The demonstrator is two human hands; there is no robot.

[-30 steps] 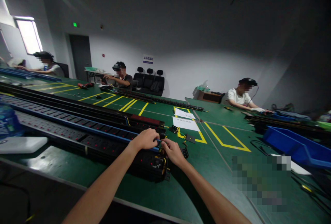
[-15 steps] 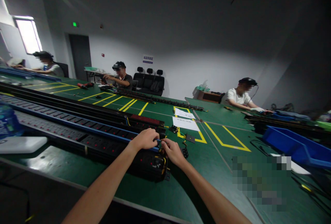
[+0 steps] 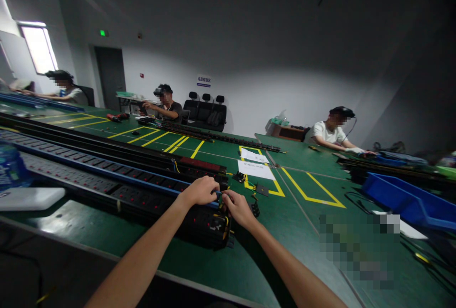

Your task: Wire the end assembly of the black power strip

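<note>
Long black socket strips with small red marks lie side by side on the green table (image 3: 285, 251). The front strip (image 3: 156, 200) ends just below my hands, with yellow wire showing at its tip. My left hand (image 3: 202, 191) is closed at the end of the blue-edged strip (image 3: 142, 173). Close beside it, my right hand (image 3: 237, 207) is closed in a pinch at the same end. What the fingertips hold is too small to make out. Small black parts on yellow-green wire (image 3: 262, 189) lie just right of the hands.
White papers (image 3: 255, 169) lie beyond the hands. A blue bin (image 3: 406, 201) and black cables are at the right. A white flat object (image 3: 32, 199) and a blue bottle (image 3: 12, 168) stand at the left. Three people sit across the table.
</note>
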